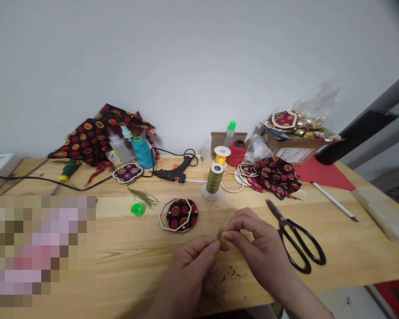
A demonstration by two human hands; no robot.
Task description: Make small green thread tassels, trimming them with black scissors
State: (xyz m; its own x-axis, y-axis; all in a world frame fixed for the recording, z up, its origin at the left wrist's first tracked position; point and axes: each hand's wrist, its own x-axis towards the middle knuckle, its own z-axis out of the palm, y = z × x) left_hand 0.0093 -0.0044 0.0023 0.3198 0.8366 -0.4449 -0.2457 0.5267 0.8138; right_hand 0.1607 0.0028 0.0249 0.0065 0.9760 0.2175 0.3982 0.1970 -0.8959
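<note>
Olive-green thread bunch [220,233] in closed pinch of left hand [197,260]; right hand [256,237] fingertips closed alongside, hold unclear. Seemingly binding step; next move calls for steady tension.

- Head view from above, facing forward and down across the bench [136,248]
- Hands [257,241] close, low in frame
- Wall [186,66] farther off, filling the top

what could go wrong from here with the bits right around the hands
The fine olive threads at the fingertips of the left hand and right hand could slip or splay apart. The olive spool, upright just beyond, might get knocked over. The scissors lie beside the right hand, which could brush them.
</note>
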